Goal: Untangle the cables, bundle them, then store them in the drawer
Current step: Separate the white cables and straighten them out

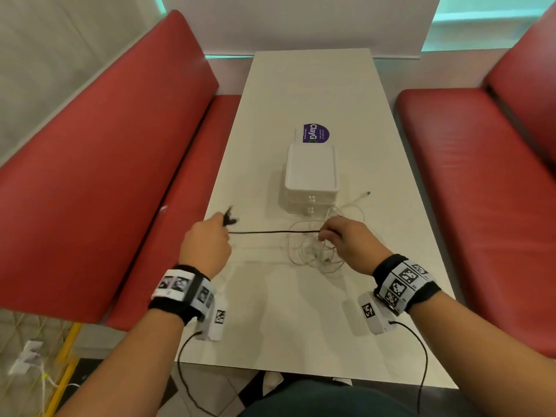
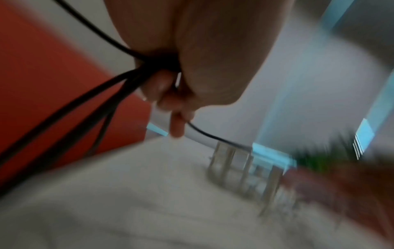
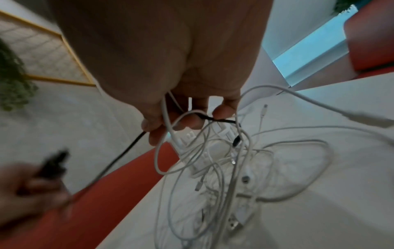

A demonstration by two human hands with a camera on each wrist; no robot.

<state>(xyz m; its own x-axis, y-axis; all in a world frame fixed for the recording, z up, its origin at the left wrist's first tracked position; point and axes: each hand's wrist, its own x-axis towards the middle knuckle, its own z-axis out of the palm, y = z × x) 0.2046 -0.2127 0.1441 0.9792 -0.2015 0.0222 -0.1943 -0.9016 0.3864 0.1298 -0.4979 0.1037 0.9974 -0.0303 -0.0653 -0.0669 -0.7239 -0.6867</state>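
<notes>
A black cable [image 1: 270,232] runs taut between my two hands above the white table [image 1: 301,311]. My left hand [image 1: 207,239] grips several folded loops of it [image 2: 127,79], its end sticking up past the knuckles. My right hand [image 1: 340,236] pinches the black cable [image 3: 215,120] over a tangle of white cables [image 1: 316,251] lying on the table; a white loop [image 3: 168,143] also hangs by its fingers. The white drawer unit [image 1: 311,176] stands just beyond the tangle, both drawers closed.
Red padded benches [image 1: 105,176] flank the table on both sides [image 1: 481,191]. A purple sticker [image 1: 315,133] lies behind the drawer unit. One white plug end [image 1: 365,194] pokes out to the right of the unit.
</notes>
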